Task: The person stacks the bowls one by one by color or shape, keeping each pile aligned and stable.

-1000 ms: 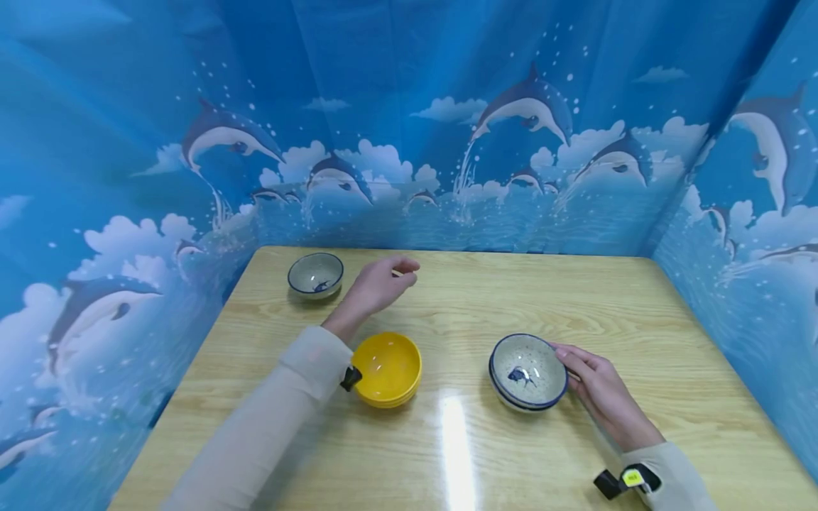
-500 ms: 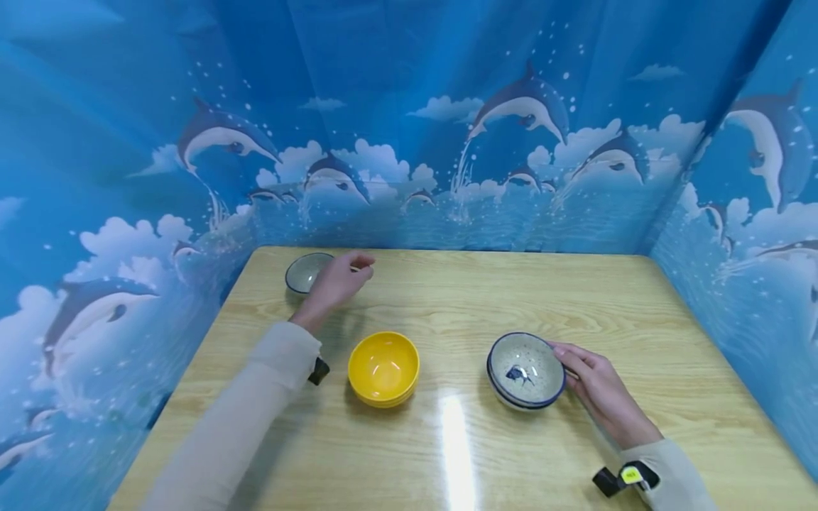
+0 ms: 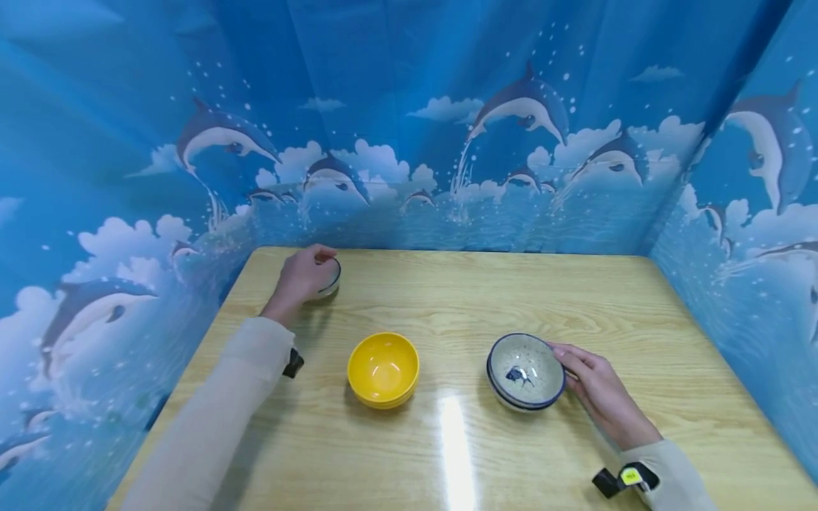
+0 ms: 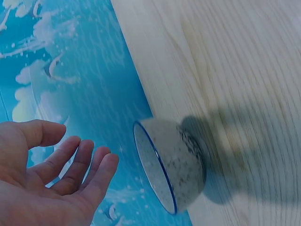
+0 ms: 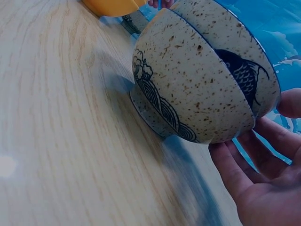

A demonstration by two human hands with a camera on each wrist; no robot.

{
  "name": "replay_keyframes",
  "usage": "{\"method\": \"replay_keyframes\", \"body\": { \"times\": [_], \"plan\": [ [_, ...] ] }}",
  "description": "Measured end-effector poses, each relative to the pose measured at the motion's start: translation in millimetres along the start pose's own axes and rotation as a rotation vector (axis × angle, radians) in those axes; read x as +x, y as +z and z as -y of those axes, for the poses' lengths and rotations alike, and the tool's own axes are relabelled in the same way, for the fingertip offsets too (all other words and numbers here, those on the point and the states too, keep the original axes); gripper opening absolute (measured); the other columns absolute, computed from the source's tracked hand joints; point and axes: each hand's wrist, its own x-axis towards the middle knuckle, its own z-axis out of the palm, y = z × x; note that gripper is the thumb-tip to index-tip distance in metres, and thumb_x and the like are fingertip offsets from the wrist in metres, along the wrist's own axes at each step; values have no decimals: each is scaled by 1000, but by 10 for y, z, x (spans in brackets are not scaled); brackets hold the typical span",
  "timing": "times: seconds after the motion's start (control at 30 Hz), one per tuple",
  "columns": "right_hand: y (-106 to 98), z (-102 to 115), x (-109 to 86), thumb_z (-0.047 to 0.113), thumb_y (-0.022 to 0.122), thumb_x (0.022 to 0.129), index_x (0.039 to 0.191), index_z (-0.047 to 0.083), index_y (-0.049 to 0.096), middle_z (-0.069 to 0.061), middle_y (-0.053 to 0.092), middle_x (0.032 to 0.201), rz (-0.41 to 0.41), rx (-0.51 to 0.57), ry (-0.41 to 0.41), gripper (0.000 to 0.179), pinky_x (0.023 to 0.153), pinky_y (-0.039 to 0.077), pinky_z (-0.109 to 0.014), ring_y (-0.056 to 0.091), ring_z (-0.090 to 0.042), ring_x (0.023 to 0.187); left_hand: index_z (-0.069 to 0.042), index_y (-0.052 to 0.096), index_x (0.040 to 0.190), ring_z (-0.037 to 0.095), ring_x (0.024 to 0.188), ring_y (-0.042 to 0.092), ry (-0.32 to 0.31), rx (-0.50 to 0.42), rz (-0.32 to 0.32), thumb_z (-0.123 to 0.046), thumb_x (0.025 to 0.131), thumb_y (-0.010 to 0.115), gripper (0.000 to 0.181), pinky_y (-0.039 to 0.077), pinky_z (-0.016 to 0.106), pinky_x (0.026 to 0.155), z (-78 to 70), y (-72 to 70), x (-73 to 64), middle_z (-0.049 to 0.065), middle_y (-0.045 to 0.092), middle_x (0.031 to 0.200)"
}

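At the back left of the table, my left hand (image 3: 303, 273) hovers over a small grey bowl (image 3: 330, 282), hiding most of it in the head view. The left wrist view shows the speckled bowl (image 4: 176, 165) upright on the wood, its blue rim apart from my loosely bent fingers (image 4: 70, 174). To the right, my right hand (image 3: 601, 387) holds two nested speckled bowls with blue rims (image 3: 527, 369), a dark fish painted inside the upper one. From the right wrist view, the thumb is at the upper bowl's rim and the fingers (image 5: 230, 169) lie against the lower bowl's side.
A stack of yellow bowls (image 3: 383, 370) stands between the two hands on the wooden table (image 3: 447, 305). A blue dolphin-printed curtain (image 3: 409, 142) rises along the table's back and sides.
My left hand has swung left from the area behind the yellow bowls to over the grey bowl. The right hand and its bowls have stayed in place.
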Motion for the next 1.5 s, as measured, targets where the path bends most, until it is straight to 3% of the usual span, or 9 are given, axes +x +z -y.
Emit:
{"method": "replay_keyframes", "body": {
  "times": [0.43,0.7,0.9,1.3,1.5],
  "plan": [
    [-3,-3,-5,33,59,114,138,10,68,26,72,123,1,-10,12,34,102,59,-18,68,6,118,-9,47,163,42,154,44,-15,-50,-74,-22,114,50,51,50,60,120,276,-203,75,19,46,168],
    [3,0,-8,32,59,114,135,12,69,26,72,123,-5,0,15,31,102,59,-17,68,6,117,-4,46,163,48,155,39,15,-2,-115,-24,114,53,53,41,65,124,474,-211,119,26,43,168],
    [1,0,-6,32,59,114,138,10,68,25,72,123,-5,-3,16,34,102,59,-18,69,5,117,-5,44,164,49,155,37,-21,10,-165,-22,113,51,55,38,65,126,600,-173,151,29,41,167],
    [9,-1,-6,35,59,114,145,5,63,26,71,123,-12,-22,31,44,103,58,-17,68,6,118,-2,26,171,51,151,42,-78,3,-112,-24,115,46,63,42,66,123,797,-126,194,33,37,168],
    [11,0,-2,36,60,114,149,3,60,25,71,124,-13,-31,32,49,103,58,-18,68,6,118,-4,22,173,48,155,40,-111,-72,-107,-24,115,47,66,44,62,124,822,-86,218,29,37,171]
  ]
}}
